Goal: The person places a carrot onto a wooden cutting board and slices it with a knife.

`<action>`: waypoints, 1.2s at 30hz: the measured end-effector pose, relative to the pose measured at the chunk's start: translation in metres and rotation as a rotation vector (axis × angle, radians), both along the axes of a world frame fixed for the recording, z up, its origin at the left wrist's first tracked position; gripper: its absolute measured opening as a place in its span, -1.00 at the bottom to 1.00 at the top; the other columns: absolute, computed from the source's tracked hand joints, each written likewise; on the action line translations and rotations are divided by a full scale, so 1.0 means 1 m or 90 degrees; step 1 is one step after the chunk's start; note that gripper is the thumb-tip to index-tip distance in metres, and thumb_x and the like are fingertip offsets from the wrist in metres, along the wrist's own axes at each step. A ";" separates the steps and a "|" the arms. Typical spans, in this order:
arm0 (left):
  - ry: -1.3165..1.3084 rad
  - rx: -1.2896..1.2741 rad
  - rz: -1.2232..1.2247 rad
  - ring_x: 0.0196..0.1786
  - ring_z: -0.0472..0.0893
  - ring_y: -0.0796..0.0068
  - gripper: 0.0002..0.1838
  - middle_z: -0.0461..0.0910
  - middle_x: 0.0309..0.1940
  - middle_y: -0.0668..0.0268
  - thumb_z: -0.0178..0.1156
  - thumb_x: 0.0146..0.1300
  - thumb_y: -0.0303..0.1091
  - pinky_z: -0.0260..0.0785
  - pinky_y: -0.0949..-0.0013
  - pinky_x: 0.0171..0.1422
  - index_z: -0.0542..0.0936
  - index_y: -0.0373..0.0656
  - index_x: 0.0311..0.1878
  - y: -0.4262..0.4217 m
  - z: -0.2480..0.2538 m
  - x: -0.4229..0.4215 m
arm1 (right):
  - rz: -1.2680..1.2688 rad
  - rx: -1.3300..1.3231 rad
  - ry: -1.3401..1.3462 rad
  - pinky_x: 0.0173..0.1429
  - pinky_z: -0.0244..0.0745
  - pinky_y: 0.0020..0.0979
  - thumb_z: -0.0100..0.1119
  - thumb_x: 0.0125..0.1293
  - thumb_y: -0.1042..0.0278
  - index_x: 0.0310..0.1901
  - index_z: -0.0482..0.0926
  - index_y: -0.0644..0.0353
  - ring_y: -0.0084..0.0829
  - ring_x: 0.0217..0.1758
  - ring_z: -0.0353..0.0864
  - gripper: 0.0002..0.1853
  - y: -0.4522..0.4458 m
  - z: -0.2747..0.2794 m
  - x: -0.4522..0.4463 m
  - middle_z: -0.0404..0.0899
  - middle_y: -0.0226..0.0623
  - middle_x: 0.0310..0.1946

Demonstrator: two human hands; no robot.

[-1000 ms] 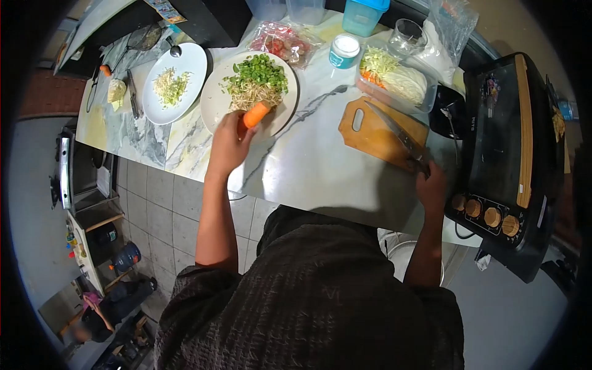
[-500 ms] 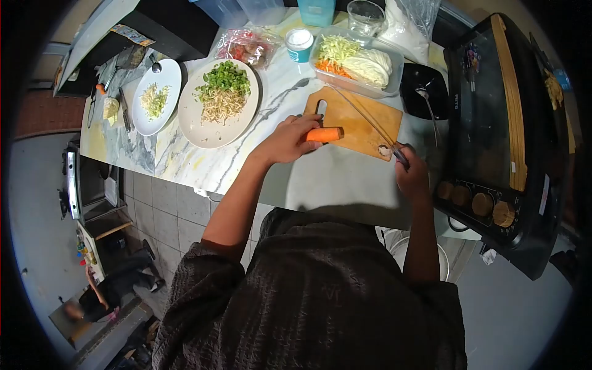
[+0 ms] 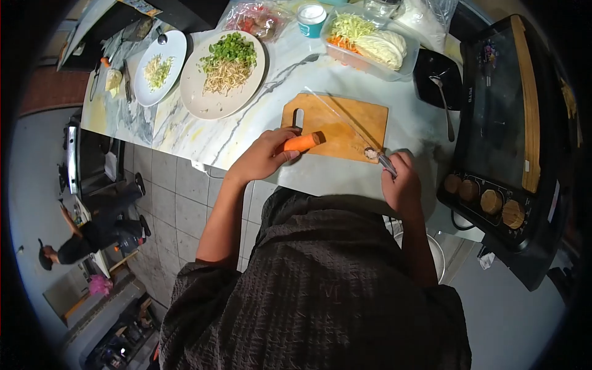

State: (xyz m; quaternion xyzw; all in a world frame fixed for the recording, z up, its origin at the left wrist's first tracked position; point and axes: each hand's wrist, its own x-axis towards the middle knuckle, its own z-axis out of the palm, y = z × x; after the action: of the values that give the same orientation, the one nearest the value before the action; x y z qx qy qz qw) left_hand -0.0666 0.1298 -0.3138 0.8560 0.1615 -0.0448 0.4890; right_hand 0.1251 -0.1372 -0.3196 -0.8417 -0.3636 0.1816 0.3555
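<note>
My left hand [image 3: 266, 153] is closed around a thick orange carrot [image 3: 301, 142], whose cut end points right over the wooden cutting board [image 3: 345, 117]. In my right hand [image 3: 402, 180] is the dark handle of a knife [image 3: 351, 126]. Its long thin blade slants up and left across the board, apart from the carrot. Near the knife's handle, a small pale patch shows at the board's lower right corner. My left fingers lie by the board's left end, close to its slot.
Beyond the board stand a plastic container [image 3: 398, 71] of cabbage and shredded carrot, a white tub [image 3: 311, 21] and a black bowl [image 3: 424, 92] with a spoon. A plate [image 3: 197, 102] of greens and sprouts is left. An oven [image 3: 493, 123] stands right; another person [image 3: 102, 225] is at far left.
My view has shifted. The carrot, held in my left hand, sits further left and lower, nearer the board's front edge. The other person has moved upright across the room.
</note>
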 end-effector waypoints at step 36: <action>-0.238 0.262 0.183 -0.08 0.56 0.04 -0.62 0.60 -0.15 0.12 0.37 0.16 -0.29 0.41 0.14 0.06 0.61 -0.20 0.02 -0.031 -0.040 0.036 | -0.115 -0.110 0.146 -0.35 0.39 -0.23 0.06 0.46 0.15 -0.28 0.50 0.30 -0.17 -0.47 0.53 -0.68 0.001 -0.019 -0.054 0.51 -0.07 -0.56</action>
State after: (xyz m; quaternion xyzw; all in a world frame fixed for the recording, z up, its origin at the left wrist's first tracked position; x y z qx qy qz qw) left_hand -0.0306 0.0991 -0.3537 0.8988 0.1940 0.2169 0.3280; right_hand 0.0711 -0.1365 -0.3385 -0.8720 -0.2268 0.2742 0.3361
